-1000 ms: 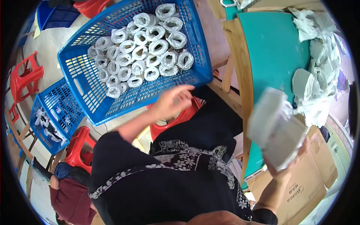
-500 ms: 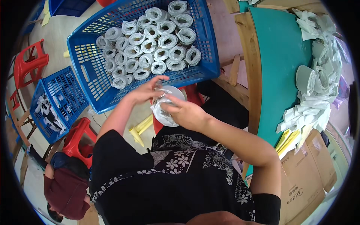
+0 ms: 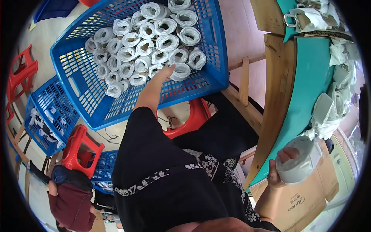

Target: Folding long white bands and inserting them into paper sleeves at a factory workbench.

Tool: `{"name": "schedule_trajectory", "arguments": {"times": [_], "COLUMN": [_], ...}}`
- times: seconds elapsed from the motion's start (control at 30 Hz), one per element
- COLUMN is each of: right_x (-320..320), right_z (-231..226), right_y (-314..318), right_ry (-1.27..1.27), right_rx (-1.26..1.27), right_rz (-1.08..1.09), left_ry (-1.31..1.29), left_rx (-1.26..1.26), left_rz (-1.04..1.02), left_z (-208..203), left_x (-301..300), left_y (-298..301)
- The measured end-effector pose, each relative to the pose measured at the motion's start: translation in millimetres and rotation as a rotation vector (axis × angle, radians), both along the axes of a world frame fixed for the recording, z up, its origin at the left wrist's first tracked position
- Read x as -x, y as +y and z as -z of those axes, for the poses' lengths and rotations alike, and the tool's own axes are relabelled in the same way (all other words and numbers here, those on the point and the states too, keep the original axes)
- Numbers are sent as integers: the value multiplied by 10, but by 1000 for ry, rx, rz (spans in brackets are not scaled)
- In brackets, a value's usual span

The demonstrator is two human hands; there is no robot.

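Observation:
My left hand [image 3: 166, 73] reaches into the large blue plastic basket [image 3: 83, 110]. Its fingertips close on the edge of a white paper-wrapped roll [image 3: 180, 72] at the near side of the packed rolls; the fingers are partly hidden. Several similar rolls [image 3: 147, 47] stand on end in the basket, their hollow centres facing up. Over at the right, my right hand [image 3: 279, 170] grips another white-wrapped roll [image 3: 296, 170], with fingers inside its opening and the thumb outside. That roll is held beside the green table top [image 3: 309, 85].
White-wrapped pieces [image 3: 334, 96] lie heaped along the table's far right side, and a metal buckle [image 3: 290, 20] shows at the top. A wooden edge [image 3: 276, 96] borders the table. Red stools [image 3: 79, 149], a smaller blue basket [image 3: 50, 116], a cardboard box [image 3: 309, 193] and a seated person [image 3: 71, 197] surround me.
Both hands were together on one white roll before my lap. Now they are apart: the left has moved up into the basket, the right across to the table side, holding a roll.

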State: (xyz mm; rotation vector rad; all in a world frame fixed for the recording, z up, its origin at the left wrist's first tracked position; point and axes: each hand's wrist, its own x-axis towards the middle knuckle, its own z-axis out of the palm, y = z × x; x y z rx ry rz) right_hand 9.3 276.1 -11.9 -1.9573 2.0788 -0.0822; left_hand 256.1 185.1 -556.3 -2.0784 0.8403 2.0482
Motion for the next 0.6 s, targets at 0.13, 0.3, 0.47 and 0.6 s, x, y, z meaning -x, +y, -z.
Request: {"name": "schedule_trajectory", "arguments": {"times": [0.13,0.3,0.47,0.6], "right_x": [138,281,250,210], "right_z": [234,346,366,393], "right_y": [135,237,135,87], "right_ry": [73,168,147,161], "right_rx": [5,30,165,212], "right_rz": [-44,-87,-161,-166], "left_ry": [-41,-99,139,172], "left_rx": [345,696,922,853], "left_rz": [-156,498,992,1250], "left_z": [639,-462,-771,-597], "left_x": [65,-9,-65,224], "left_y": [494,28,-266,-249]}}
